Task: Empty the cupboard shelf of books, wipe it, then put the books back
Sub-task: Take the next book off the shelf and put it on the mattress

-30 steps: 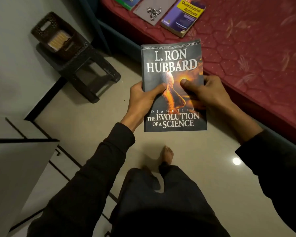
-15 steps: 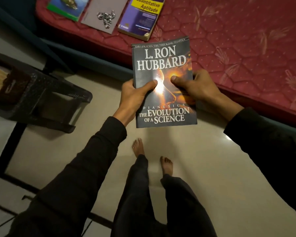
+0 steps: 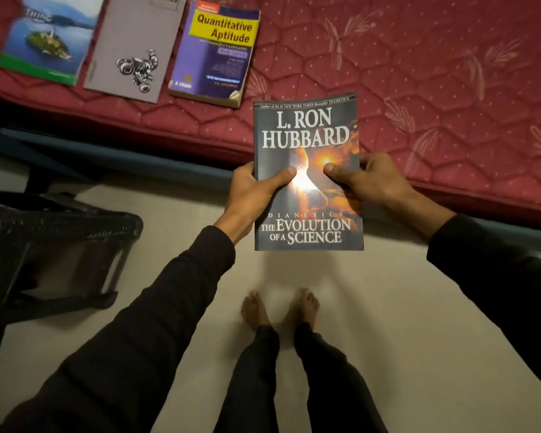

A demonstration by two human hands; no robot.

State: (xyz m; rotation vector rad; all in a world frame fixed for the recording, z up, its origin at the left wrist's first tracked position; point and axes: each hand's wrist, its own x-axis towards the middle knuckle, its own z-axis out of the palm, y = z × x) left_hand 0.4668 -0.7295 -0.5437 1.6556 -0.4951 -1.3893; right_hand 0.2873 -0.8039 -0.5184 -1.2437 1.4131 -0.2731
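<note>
I hold a grey paperback [image 3: 306, 126] with an orange glow on its cover, face up, over the edge of a red mattress [image 3: 434, 89]. My left hand [image 3: 253, 192] grips its left edge, thumb on the cover. My right hand [image 3: 369, 179] grips its right edge the same way. Three books lie flat in a row on the mattress at the top left: a blue-green one [image 3: 47, 39], a grey one with a motorbike picture [image 3: 135, 48], and a purple and yellow one [image 3: 216, 54]. The cupboard shelf is out of view.
A dark plastic stool [image 3: 53, 245] stands on the pale floor [image 3: 388, 339] at the left. My bare feet [image 3: 278, 307] are below the held book. The bed's dark frame [image 3: 138, 160] runs along the mattress edge.
The view has swung right and closer to the bed. The held book has moved over the mattress edge, to the right of the three lying books. Both hands keep the same grip.
</note>
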